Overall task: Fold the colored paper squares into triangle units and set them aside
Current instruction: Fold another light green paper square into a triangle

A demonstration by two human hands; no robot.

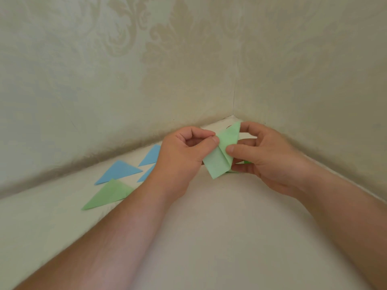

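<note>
2 damask-patterned walls (146, 59) meet behind a pale surface (219, 227).

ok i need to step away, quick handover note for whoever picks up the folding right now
Left hand and right hand both pinch the half-folded green paper, held above the table.
Done: one green triangle and three blue triangles lie on the table at the left.
Left: finish this fold and set it with them. A bit of green shows under the right hand; unclear what.

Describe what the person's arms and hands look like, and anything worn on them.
Both forearms are bare to the bottom edge of the picture: no sleeves, gloves, watch or bracelet show. The left hand and right hand have short, unpainted nails, and no rings show on the fingers in view. Fine hair shows on the forearms.
</note>
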